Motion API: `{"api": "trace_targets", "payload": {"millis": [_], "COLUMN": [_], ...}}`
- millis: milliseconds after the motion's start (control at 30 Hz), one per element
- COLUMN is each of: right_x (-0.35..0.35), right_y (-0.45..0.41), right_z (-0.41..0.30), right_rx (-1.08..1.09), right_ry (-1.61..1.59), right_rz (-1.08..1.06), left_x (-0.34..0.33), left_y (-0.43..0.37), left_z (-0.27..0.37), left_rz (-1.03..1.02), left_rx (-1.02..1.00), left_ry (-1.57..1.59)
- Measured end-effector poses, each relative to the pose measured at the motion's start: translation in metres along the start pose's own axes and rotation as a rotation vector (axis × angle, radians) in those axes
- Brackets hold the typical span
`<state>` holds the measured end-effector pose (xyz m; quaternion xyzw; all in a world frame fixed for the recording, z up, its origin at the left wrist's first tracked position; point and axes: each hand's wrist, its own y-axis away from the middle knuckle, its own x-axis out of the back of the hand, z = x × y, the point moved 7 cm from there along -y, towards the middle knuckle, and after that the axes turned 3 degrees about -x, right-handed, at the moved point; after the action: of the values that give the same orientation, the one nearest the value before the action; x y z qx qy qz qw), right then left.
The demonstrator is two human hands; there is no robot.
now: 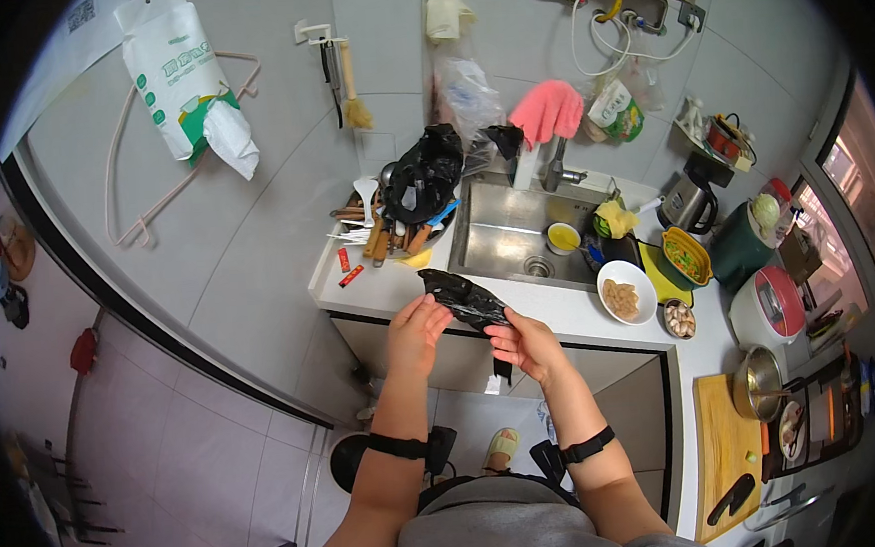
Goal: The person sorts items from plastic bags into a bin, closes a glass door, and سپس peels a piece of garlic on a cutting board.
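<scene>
A crumpled black plastic bag (pixel 465 299) is stretched between my two hands, in front of the counter edge. My left hand (pixel 415 331) pinches its left end between thumb and fingers. At the lower right end, my right hand (pixel 526 343) grips the bag, its fingers curled beneath. Just beyond the bag lies the white countertop (pixel 544 297) with the stainless steel sink (pixel 498 221) set into it. Inside the sink sits a small white bowl (pixel 563 238) of yellow liquid.
Utensils and a larger black plastic bag (pixel 425 175) crowd the counter's left end. To the right stand a white bowl of pale food (pixel 625 292), a small bowl of garlic (pixel 679 319) and a green basket (pixel 686 258). A black-handled knife (pixel 732 500) lies on the wooden cutting board (pixel 717 422).
</scene>
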<state>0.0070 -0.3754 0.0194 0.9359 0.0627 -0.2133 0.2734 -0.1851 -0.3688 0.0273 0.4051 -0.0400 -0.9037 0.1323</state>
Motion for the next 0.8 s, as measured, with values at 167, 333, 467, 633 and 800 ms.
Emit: {"api": "trace_targets", "payload": {"millis": [167, 333, 467, 633, 800], "right_x": [0.016, -0.070, -0.081, -0.067, -0.053], "right_y": [0.017, 0.062, 0.037, 0.011, -0.005], "right_z": [-0.047, -0.084, -0.064, -0.032, -0.025], "right_rx": [0.590, 1.168, 0.960, 0.351, 0.315], "right_ry": [0.173, 1.087, 1.347, 0.717, 0.616], "right_rz": [0.323, 0.178, 0.079, -0.174, -0.075], "left_x": [-0.004, -0.012, -0.029, -0.019, -0.029], "left_y": [-0.001, -0.002, -0.001, -0.006, 0.004], "left_z": [0.011, 0.018, 0.017, 0.021, 0.035], "left_rz": [-0.045, -0.123, -0.228, -0.193, -0.144], "left_rx": [-0.115, -0.236, -0.326, -0.385, -0.499], "left_ry": [-0.265, -0.492, -0.698, -0.755, -0.901]}}
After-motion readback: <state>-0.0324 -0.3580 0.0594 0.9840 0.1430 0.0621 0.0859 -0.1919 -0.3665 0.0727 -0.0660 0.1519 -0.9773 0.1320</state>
